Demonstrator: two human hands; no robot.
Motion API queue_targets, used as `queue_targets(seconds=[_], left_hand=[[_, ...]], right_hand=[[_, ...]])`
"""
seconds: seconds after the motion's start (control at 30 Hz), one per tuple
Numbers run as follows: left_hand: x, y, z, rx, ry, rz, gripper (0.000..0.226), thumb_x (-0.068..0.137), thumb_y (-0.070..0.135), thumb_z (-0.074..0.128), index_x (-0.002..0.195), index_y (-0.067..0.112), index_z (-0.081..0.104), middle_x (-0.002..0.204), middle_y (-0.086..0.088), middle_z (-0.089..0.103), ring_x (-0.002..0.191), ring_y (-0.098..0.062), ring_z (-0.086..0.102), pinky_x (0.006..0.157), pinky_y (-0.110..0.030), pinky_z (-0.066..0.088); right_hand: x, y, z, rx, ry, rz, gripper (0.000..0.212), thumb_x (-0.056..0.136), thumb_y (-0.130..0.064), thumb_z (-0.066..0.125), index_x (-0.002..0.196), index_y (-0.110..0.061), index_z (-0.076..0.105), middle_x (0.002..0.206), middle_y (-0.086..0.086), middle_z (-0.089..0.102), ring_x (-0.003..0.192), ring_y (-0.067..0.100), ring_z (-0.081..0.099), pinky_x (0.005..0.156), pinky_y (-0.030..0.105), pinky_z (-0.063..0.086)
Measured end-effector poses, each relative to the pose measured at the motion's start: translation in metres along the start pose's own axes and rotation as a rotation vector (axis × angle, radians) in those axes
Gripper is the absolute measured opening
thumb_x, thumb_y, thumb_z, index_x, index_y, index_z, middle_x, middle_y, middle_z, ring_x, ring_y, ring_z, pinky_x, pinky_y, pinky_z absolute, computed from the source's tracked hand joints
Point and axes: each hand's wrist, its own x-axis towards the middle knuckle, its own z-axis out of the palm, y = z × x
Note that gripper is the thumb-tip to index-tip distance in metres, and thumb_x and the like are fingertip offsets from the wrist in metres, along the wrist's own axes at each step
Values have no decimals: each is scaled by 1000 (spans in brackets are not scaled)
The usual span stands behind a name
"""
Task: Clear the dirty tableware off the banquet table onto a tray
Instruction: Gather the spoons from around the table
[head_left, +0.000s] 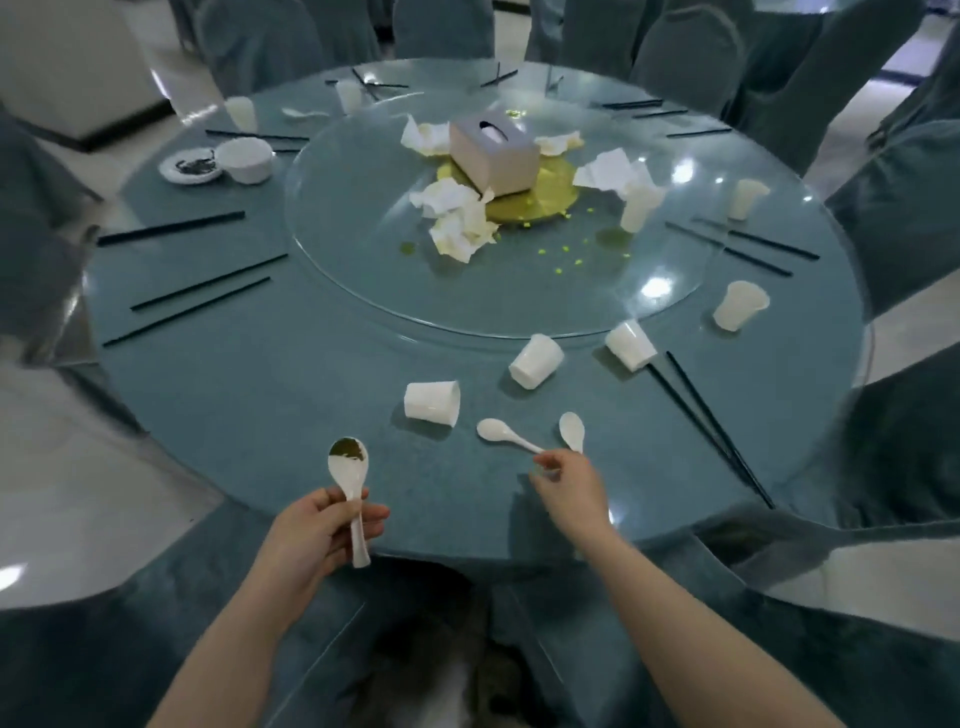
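My left hand (317, 535) grips the handle of a white soup spoon (349, 467) with dark sauce in its bowl, above the near edge of the round banquet table (249, 384). My right hand (569, 486) pinches the handle ends of two white spoons: one (501, 434) points left, the other (571, 431) points away. White cups lie tipped over just beyond, one (432, 402) nearest, another (536, 360) and a third (629, 344) further right. No tray is in view.
A glass turntable (363, 249) holds a tissue box (492, 150), crumpled napkins (457, 223), a yellow dish and a cup. Black chopsticks (711, 421) lie around the rim. A bowl (244, 158) and a saucer (189, 166) stand far left. Covered chairs ring the table.
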Motion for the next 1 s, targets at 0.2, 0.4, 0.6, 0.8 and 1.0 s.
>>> queue_targets(seconds=[0.2,0.4,0.6,0.8,1.0], left_hand=[[0,-12,12,-15,102,-59,14,95,6,49,106,7,59,89,-13,74,79,-23,73,70,-33,52],[3,-11,25,-12,133,-79,15,96,6,47,106,7,58,90,-13,74,82,-24,73,72,-35,53],[9,-3,40,-15,120,-86,15,97,6,46,106,8,58,90,-13,75,82,-23,73,71,-34,53],[15,1,51,-4,86,-75,16,98,7,45,108,8,57,90,-12,75,82,-22,73,70,-35,52],[12,-1,52,5,42,-71,16,97,7,45,108,9,58,91,-13,74,83,-22,73,72,-36,52]], right_hand=[[48,-7,10,-315,-62,-209,26,93,-26,59,116,-15,60,120,3,51,109,23,51,91,38,46],[51,-7,7,-388,-93,-314,22,100,-25,44,99,-11,61,100,3,59,93,22,56,75,34,42],[44,31,-24,33,107,-9,11,89,-24,64,95,-22,55,74,-14,59,69,11,57,54,23,37],[40,51,-25,11,159,20,12,91,-22,61,80,-18,58,72,-3,64,65,16,59,55,29,42],[35,59,-24,-40,178,47,13,90,-30,62,96,-20,57,89,-6,59,82,16,56,67,29,40]])
